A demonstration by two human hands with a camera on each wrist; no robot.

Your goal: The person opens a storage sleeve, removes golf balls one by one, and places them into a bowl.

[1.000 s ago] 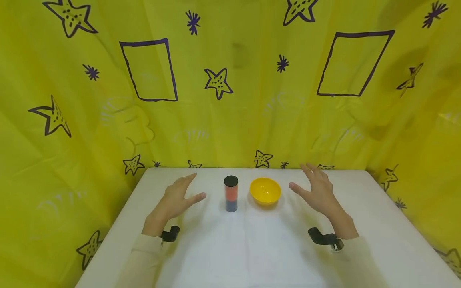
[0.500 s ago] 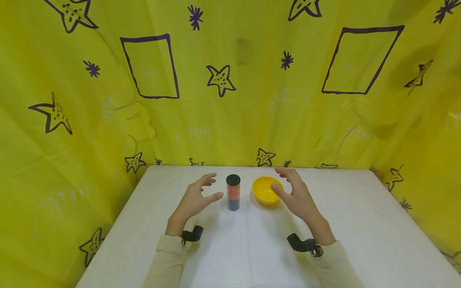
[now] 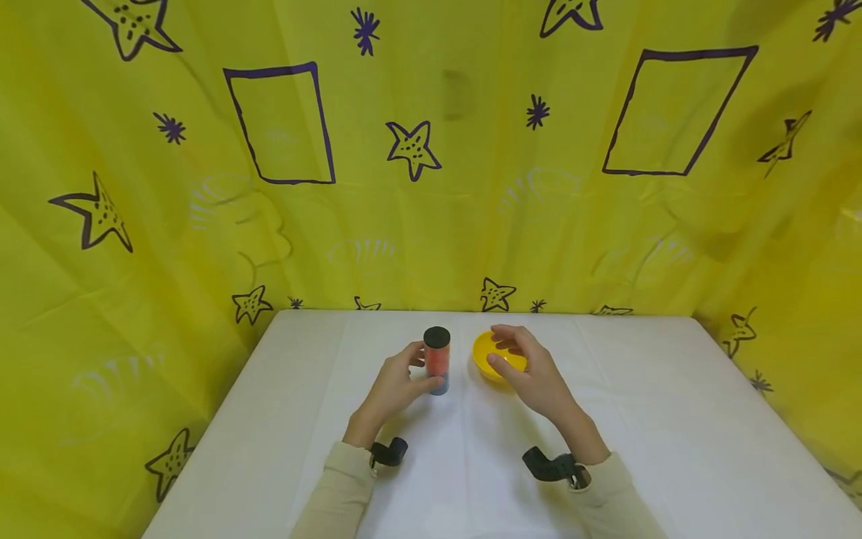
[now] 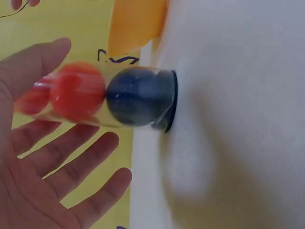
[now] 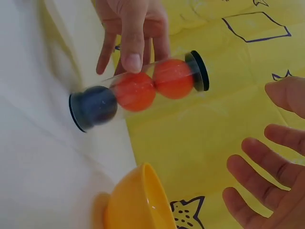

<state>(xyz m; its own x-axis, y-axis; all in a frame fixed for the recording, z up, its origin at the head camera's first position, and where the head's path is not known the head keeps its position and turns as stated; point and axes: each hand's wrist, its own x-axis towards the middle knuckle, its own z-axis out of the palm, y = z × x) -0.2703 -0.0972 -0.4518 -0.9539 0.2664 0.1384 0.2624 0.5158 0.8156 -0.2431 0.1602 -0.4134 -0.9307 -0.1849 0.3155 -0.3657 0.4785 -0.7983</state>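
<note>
A clear tube (image 3: 436, 359) with black end caps stands upright mid-table, holding two orange balls over a dark blue one (image 4: 136, 98). My left hand (image 3: 397, 382) cups around it from the left. Its thumb (image 5: 133, 57) lies against the tube (image 5: 143, 90), while the spread fingers (image 4: 71, 157) stay a little apart from it. Just right of the tube sits a yellow bowl (image 3: 483, 352). My right hand (image 3: 528, 370) hovers over the bowl's near right rim with loosely curved fingers (image 5: 267, 162), holding nothing.
The white table (image 3: 673, 419) is enclosed at the back and both sides by a yellow cloth (image 3: 431, 224) printed with purple stars and rectangles. Black camera mounts sit at both wrists.
Both hands have moved inward from the sides. The left hand has reached the tube and curved around it. The right hand has come over the bowl.
</note>
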